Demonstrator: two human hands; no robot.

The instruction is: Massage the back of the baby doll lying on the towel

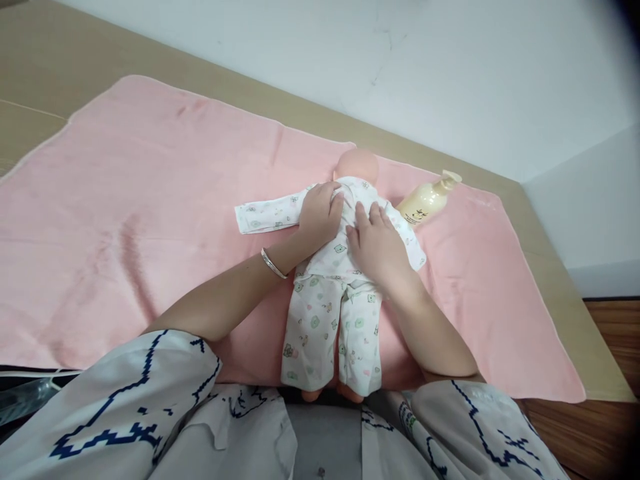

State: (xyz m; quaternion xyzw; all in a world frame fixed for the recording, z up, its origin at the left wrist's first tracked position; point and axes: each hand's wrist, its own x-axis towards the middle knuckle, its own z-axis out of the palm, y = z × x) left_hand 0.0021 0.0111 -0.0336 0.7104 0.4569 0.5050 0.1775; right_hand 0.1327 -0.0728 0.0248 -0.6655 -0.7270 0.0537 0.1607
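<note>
A baby doll (pixel 357 167) lies on a pink blanket, its head pointing away from me and its feet near my lap. It wears a white long-sleeved top (pixel 327 257) with small prints and matching trousers (pixel 313 333). My left hand (pixel 320 217) rests on the upper part of the top, on the left, fingers stretched out over the cloth. Flat on the right side of the doll's trunk lies my right hand (pixel 383 247), its fingers a little apart. The left sleeve (pixel 267 213) is spread out sideways. No face of the doll shows.
The pink blanket (pixel 190 173) covers much of a wooden table (pixel 200 67). A pale yellow pump bottle (pixel 425 203) lies tilted on it, right of the doll, close to the right sleeve. A white wall (pixel 350 60) rises behind the table.
</note>
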